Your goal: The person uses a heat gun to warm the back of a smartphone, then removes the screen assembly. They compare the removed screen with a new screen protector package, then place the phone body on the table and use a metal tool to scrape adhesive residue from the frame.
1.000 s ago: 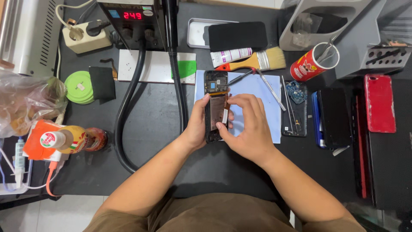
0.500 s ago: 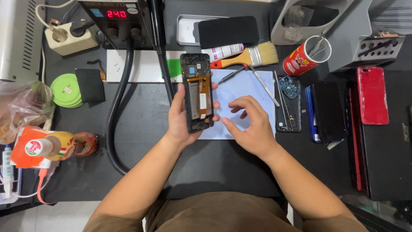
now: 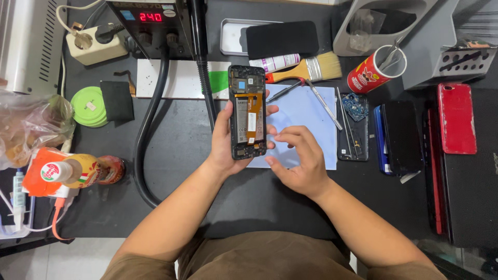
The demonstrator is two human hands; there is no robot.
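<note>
Lifted a touch higher than half a second before, the opened phone (image 3: 247, 112) sat upright in the left hand (image 3: 224, 140), fingers wrapped around its edges and gripping it above the pale blue mat (image 3: 311, 111). Right hand (image 3: 298, 158) had slid back just beside the phone's lower corner, fingers curled loosely, holding nothing, hovering over the mat. Farther out on the black table (image 3: 176, 155) lay a screwdriver (image 3: 284, 89), a paintbrush (image 3: 306, 70) and a red can (image 3: 371, 72). At the back stood the heat station (image 3: 150, 21) with its red display.
</note>
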